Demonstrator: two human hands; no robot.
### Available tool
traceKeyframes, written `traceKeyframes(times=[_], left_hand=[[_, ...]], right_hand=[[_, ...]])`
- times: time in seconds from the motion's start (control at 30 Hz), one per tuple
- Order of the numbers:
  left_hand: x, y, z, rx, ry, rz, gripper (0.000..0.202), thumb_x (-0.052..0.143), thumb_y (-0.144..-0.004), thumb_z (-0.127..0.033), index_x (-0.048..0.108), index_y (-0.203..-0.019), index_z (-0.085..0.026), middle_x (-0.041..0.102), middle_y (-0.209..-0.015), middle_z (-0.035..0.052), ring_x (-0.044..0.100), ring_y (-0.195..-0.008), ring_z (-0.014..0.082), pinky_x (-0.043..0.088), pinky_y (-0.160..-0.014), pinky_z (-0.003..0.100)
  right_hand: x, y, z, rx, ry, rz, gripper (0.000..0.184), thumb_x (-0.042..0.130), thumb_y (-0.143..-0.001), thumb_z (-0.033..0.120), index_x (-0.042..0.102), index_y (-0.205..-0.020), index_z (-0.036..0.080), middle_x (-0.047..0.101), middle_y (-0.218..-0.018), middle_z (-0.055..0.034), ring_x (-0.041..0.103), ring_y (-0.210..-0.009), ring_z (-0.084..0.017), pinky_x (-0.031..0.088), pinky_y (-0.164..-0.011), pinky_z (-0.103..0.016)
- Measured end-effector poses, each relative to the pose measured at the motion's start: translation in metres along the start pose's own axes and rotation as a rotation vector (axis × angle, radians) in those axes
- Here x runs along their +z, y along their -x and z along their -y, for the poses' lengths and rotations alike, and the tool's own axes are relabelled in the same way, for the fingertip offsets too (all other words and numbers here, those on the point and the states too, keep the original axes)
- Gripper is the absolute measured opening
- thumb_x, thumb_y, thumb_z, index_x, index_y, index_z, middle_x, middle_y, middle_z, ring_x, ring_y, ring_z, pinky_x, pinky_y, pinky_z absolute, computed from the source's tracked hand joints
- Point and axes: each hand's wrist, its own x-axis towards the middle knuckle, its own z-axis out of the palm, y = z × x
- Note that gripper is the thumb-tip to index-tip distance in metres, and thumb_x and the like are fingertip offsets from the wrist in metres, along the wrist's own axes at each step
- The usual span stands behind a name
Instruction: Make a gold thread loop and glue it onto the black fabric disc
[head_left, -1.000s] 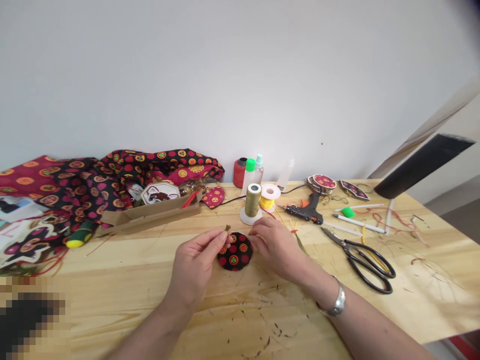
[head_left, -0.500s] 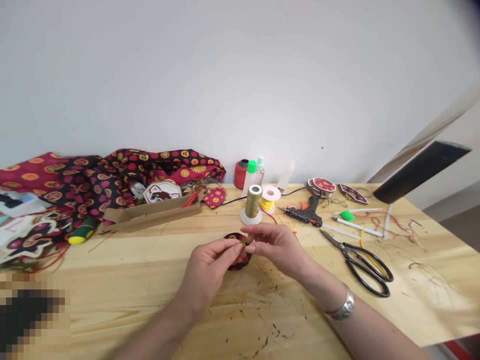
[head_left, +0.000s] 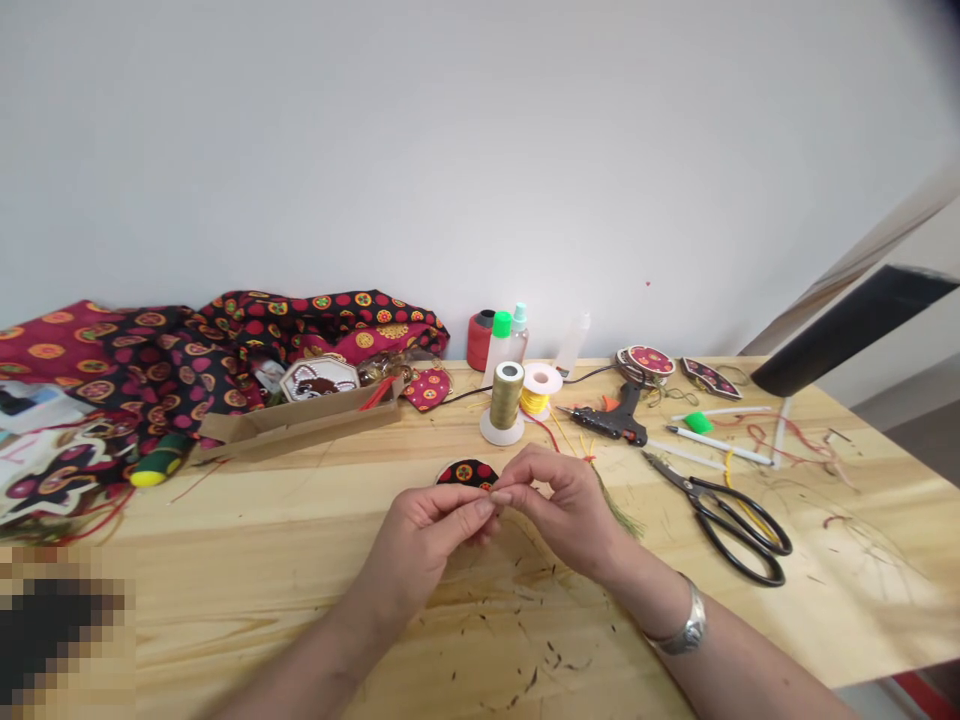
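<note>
Since the frame 1 sec. ago, the L hand [head_left: 431, 530] has been moved to the right and the R hand [head_left: 566, 500] has been brought to meet it, so the fingertips of both are now joined in front of the flat round black cloth piece w/ red and orange dots [head_left: 466, 471]. In each hand thumb and forefinger are pinched together; whether sth. is clamped there can't be told, as the small olive-green tuft, seen earlier in the L fingers, is hidden now. The cloth piece is placed on the pale wooden table [head_left: 262, 580], behind the fingers, and its near part is covered by them. On the R wrist a wide silver metal bracelet [head_left: 686, 625] is worn. Just beside the R hand, a loose olive-green thread tassel [head_left: 622, 512] is seen, partly hidden. Behind the hands, a tall olive-green thread spool [head_left: 505, 402] is stood upright, w/ a white spool of yellow cord [head_left: 541, 380] near it. To the right, a black glue gun [head_left: 611, 422] and black-handled metal scissors [head_left: 720, 515] are laid, the latter w/ blades partly open.
</note>
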Motion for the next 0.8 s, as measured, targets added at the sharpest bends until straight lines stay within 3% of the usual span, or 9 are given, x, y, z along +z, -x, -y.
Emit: traceKeyframes(times=[0.2,0.4,0.67,0.8], left_hand=[[0.0024,0.0003,-0.0022,-0.067,0.054,-0.022,0.018,0.067,-0.070,-0.031,0.076,-0.071,-0.016,0.064,-0.059,0.0040,0.049,-0.056,0.0124,0.038,-0.055,0.025],[0.0027,-0.0006,-0.0012,-0.076,0.008,-0.016,0.019,0.067,-0.070,-0.033,0.074,-0.065,-0.015,0.059,-0.056,0.0025,0.045,-0.055,0.0122,0.035,-0.054,0.024],[0.0038,-0.0007,-0.0019,-0.132,0.064,0.016,0.021,0.067,-0.070,-0.030,0.070,-0.057,-0.014,0.056,-0.054,0.0008,0.044,-0.056,0.0109,0.033,-0.055,0.023],[0.0022,-0.0008,-0.0009,-0.133,0.094,0.014,0.017,0.068,-0.070,-0.029,0.072,-0.062,-0.014,0.059,-0.057,0.0018,0.046,-0.057,0.0110,0.034,-0.056,0.023]], right_hand=[[-0.0012,0.0035,0.0028,-0.285,0.509,0.048,0.019,0.044,-0.087,0.015,0.055,-0.072,0.018,0.056,-0.071,-0.0037,0.049,-0.072,-0.016,0.041,-0.067,-0.030],[-0.0025,0.0040,-0.0013,-0.411,0.863,0.152,0.014,0.042,-0.080,0.011,0.051,-0.070,0.017,0.051,-0.071,-0.0043,0.039,-0.068,-0.017,0.031,-0.063,-0.031],[0.0015,0.0039,0.0010,-0.431,0.949,0.162,0.021,0.040,-0.084,0.014,0.048,-0.065,0.017,0.046,-0.063,-0.0024,0.035,-0.061,-0.016,0.027,-0.060,-0.030],[0.0007,0.0033,0.0000,-0.317,0.741,0.102,0.032,0.034,-0.091,0.019,0.044,-0.061,0.018,0.045,-0.060,-0.0004,0.039,-0.059,-0.013,0.030,-0.059,-0.027]])
